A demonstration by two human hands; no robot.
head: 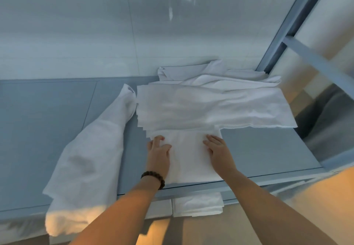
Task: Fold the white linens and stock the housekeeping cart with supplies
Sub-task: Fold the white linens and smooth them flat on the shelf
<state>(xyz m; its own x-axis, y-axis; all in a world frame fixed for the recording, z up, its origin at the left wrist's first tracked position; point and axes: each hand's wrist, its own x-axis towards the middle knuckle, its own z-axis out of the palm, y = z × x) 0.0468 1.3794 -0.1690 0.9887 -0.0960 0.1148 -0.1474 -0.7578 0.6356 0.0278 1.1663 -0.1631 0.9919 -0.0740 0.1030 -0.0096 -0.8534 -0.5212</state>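
Resting on grey counter (258,149): linens (210,106) (glossy wall (76,34)).

Grey tabletop (258,149) under both hands, bare stretch right of right hand (220,152), seam line running well left of left hand (159,153). Glossy pale wall panel (76,24) beyond hands, faint reflections. Blue-grey metal frame (287,24) up and right of right hand, slanted crossbar. Dark bead bracelet (153,177) on wrist just behind left hand. Tan warm-lit surface (316,206) below table edge, right of right forearm.
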